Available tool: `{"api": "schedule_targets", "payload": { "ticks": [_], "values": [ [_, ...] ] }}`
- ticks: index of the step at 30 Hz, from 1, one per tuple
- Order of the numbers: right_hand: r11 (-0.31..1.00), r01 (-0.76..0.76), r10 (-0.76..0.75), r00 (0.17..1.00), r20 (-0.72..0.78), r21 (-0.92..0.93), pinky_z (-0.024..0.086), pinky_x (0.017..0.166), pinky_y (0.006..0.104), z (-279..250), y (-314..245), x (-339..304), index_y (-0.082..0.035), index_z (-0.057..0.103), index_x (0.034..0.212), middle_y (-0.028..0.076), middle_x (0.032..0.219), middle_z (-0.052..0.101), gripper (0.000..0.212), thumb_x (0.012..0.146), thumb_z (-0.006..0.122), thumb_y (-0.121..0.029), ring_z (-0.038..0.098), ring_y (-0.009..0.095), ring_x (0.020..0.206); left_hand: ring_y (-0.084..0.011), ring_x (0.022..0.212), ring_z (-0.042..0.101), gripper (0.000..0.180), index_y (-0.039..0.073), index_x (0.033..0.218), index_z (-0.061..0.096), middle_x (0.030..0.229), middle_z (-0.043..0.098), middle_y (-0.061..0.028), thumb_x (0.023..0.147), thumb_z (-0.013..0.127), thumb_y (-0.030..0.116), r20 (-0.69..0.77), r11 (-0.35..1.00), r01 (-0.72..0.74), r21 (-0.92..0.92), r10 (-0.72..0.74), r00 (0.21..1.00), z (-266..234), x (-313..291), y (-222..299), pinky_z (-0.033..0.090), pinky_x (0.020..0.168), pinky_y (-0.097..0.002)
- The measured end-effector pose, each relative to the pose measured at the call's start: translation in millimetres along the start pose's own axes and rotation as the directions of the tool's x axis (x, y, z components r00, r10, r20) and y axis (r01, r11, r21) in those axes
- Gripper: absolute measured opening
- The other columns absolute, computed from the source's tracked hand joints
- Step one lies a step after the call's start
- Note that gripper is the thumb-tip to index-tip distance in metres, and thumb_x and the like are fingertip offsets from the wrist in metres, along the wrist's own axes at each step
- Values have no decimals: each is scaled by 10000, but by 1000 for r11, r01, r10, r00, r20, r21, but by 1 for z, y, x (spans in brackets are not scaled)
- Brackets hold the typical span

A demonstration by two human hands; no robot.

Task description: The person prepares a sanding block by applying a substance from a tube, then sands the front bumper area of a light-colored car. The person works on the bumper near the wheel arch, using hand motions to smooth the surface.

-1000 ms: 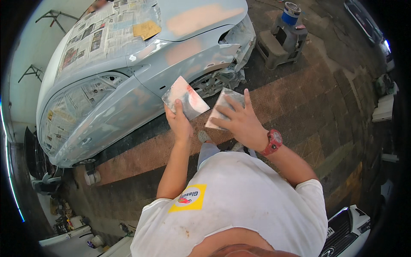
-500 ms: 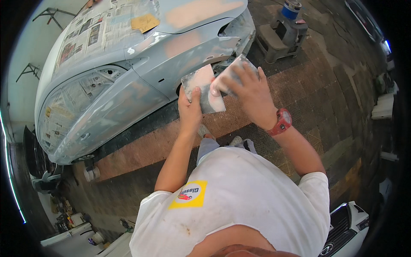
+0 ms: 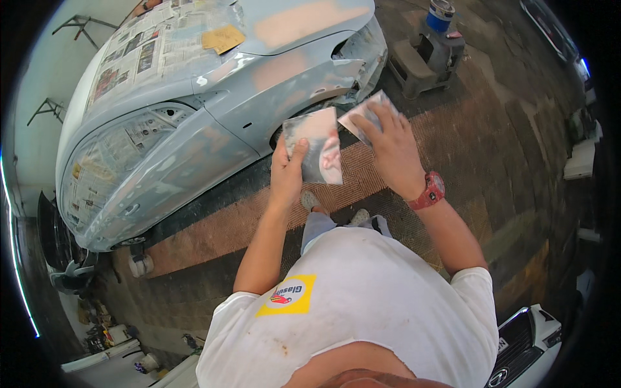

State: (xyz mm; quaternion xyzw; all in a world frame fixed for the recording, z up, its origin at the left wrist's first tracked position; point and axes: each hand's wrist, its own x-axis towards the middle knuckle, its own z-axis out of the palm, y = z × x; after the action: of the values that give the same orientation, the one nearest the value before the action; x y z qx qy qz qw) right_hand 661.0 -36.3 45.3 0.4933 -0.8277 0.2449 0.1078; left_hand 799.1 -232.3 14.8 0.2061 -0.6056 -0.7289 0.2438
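My left hand (image 3: 286,176) is closed on the lower left edge of a flat, squarish putty spreader (image 3: 314,129), thumb across its face. Pink putty (image 3: 330,155) lies in a wet lump along that plate's right side, and the rest is smeared grey and pink. To the right, a second spreader (image 3: 351,121) is gripped in my right hand (image 3: 396,152), whose fingers lie over its face and hide part of it. A small gap separates the two plates. Both are held in front of a grey-primed car body (image 3: 213,142) with pinkish patches.
Newspaper (image 3: 139,61) masks the car's glass, with a yellow-brown sheet (image 3: 222,39) on top. A grey step stool (image 3: 414,68) bears a blue-banded can (image 3: 440,14) beyond my right hand. A white car's front (image 3: 533,339) stands at lower right. Patterned matting (image 3: 213,226) covers the floor.
The right spreader has drawn off the left one, up and to the right. The left plate has turned more upright, and the pink putty now sits in a lump on its right side.
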Motion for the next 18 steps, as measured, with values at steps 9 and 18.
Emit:
{"api": "schedule_targets", "payload": {
  "ticks": [9,18],
  "values": [
    [966,242,-254,954,159,88,234,1199,718,11,-42,-26,-220,670,1341,113,1506,527,504,866,643,-54,439,386,1460,-184,1129,653,377,-7,1422,535,1288,680,-129,1103,569,191,-311,976,-213,-44,189,932,-9,7,-6,507,1013,-336],
    [921,90,-71,996,-63,379,600,945,467,42,-28,-26,-146,536,1439,225,1509,468,641,852,610,102,572,499,1309,-208,1179,662,420,28,1446,521,1343,652,-104,1082,617,212,-70,937,87,-337,-117,991,13,-7,13,557,1020,-376]
  ]
}}
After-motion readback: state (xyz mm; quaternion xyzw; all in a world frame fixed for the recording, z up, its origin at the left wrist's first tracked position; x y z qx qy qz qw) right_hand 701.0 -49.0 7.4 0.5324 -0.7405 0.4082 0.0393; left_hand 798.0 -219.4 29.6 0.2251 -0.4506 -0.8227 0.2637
